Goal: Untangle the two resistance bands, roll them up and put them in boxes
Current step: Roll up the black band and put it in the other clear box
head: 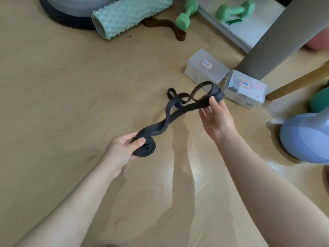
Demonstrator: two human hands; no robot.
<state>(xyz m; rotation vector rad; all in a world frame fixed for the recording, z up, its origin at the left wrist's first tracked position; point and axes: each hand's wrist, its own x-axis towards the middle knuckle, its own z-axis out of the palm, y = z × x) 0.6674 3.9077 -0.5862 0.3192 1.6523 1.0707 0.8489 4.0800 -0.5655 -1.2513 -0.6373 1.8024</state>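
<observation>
Holding a black band (178, 111) above the floor (53, 104), the person has it stretched between both hands near the middle of the frame. The left hand (122, 148) grips the rolled end, a tight coil (145, 148) pinched between thumb and fingers at lower centre. From the coil the loose length rises in twists and loops toward the right hand (216, 115), whose thumb and fingers pinch the far end just in front of the boxes; one small loop hangs off at the upper left of the tangle.

A brown band (170, 28) lies on the floor in the upper part of the frame, between a mint foam roller (128, 16) and a green dumbbell (187, 14), touching or nearly touching both. Two translucent boxes sit right of centre: one with a lid and label (206, 65), and another (245, 88) just beside it to the right, also labelled, with something inside that cannot be made out.

A second green dumbbell (235, 9) rests at the upper right on a white ledge, and a blue kettlebell (306, 136) stands at the right edge.
</observation>
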